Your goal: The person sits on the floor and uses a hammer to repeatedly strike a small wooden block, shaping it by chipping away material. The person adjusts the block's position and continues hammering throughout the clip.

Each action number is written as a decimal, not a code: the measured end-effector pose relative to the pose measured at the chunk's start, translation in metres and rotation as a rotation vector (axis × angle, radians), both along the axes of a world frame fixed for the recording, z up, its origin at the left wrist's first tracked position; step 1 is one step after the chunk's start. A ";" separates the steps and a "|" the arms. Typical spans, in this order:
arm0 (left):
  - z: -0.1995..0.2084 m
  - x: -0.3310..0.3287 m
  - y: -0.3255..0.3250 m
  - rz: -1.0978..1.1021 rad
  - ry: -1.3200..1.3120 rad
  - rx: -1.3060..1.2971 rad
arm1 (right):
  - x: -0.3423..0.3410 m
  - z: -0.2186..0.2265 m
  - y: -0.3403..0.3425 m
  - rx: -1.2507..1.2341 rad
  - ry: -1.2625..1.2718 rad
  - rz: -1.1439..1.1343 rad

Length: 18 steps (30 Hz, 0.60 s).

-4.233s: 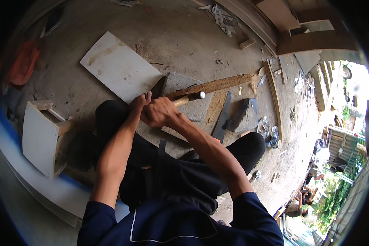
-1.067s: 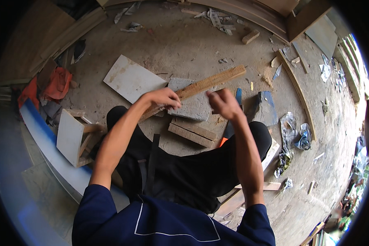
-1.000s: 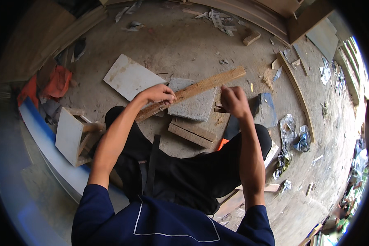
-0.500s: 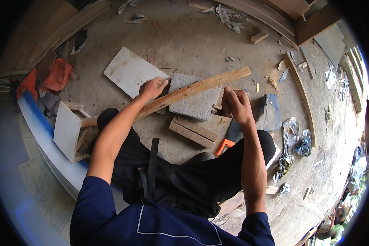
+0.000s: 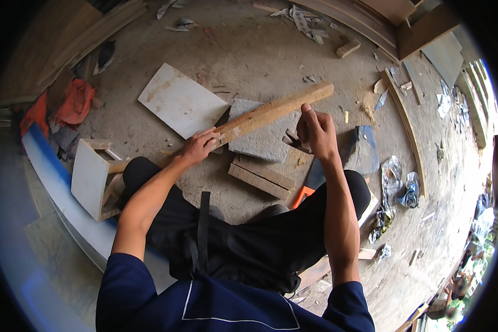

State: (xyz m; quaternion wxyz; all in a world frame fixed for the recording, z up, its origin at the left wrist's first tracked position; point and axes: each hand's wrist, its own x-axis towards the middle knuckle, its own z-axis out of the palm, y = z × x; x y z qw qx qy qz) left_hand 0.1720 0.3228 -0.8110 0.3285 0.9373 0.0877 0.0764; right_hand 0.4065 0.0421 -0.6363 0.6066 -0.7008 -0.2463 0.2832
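A long wooden batten (image 5: pixel 276 106) lies slantwise over a grey concrete block (image 5: pixel 257 145). My left hand (image 5: pixel 199 146) is closed round its near left end. My right hand (image 5: pixel 318 131) makes a fist beside the batten's right part, thumb on top. A dark metal tool with a forked end (image 5: pixel 294 139) sticks out to the left of that fist; its handle is hidden by the hand. Just in front of the concrete block rests a grooved brown block (image 5: pixel 261 178). A saw's orange handle (image 5: pixel 303 196) shows by my right knee.
A white board (image 5: pixel 180 99) lies beyond my left hand. At the left stands a small white-sided wooden frame (image 5: pixel 88 180), near orange cloth (image 5: pixel 74 102). On the right are a dark blue-sided block (image 5: pixel 364 150), crumpled plastic (image 5: pixel 392 180) and a long wood strip (image 5: pixel 408 130).
My left hand has come down and nearer, and now grips the batten's end. The batten has shifted and turned slightly. My right fist has risen a little, the dark tool moving with it.
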 end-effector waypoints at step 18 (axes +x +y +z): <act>-0.009 0.032 -0.003 0.190 0.137 -0.360 | -0.001 -0.049 0.015 -0.124 0.130 -0.428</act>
